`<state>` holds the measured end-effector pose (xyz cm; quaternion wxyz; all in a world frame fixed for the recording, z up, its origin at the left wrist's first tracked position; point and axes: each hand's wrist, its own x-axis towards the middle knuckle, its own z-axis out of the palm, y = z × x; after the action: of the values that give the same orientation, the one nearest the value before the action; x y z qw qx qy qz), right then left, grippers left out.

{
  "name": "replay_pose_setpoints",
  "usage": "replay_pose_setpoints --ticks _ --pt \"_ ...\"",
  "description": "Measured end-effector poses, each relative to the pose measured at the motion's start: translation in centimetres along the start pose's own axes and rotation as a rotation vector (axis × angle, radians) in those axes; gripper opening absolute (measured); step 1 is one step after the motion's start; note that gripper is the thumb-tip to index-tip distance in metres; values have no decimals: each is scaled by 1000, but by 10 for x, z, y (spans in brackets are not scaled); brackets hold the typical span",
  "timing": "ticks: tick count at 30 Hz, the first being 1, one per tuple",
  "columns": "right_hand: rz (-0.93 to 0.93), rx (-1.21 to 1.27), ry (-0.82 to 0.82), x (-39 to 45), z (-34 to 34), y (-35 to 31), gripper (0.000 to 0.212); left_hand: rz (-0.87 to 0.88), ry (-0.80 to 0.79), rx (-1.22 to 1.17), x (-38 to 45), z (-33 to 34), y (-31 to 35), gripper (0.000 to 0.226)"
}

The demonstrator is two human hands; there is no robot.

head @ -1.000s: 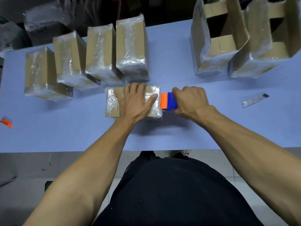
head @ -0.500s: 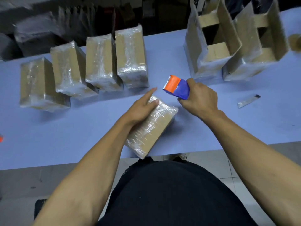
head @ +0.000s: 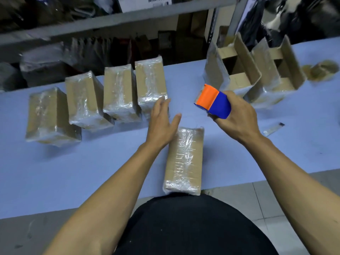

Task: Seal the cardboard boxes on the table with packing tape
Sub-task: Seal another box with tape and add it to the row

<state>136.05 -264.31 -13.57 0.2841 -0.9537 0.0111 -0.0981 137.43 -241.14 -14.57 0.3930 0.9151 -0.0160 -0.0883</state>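
A tape-wrapped cardboard box (head: 184,159) lies lengthwise on the blue table (head: 92,162), its near end at the table's front edge. My left hand (head: 161,122) hovers just left of the box's far end, fingers apart and holding nothing. My right hand (head: 237,116) is raised above the table to the right of the box, gripping an orange and blue tape dispenser (head: 213,101). Several wrapped boxes (head: 117,92) stand in a row at the back left. Two open cardboard boxes (head: 237,70) stand at the back right.
A box cutter (head: 272,128) lies on the table to the right of my right hand. A brown tape roll (head: 322,70) sits at the far right. Shelving with dark bags runs behind the table.
The box has turned from crosswise to lengthwise toward me. My left hand came off the box and opened. My right hand lifted the tape dispenser up and away from the box.
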Motion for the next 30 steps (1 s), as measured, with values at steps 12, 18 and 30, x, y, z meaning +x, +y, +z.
replay_pose_setpoints --ticks 12,18,30 --pt "-127 -36 -128 5 -5 -26 48 -119 -152 -562 33 -21 35 27" --pt "-53 -314 -327 -6 -27 2 39 -239 22 -541 27 -23 -21 27" --pt "54 -273 -460 -23 -5 16 42 -491 85 -599 -11 36 -44 13"
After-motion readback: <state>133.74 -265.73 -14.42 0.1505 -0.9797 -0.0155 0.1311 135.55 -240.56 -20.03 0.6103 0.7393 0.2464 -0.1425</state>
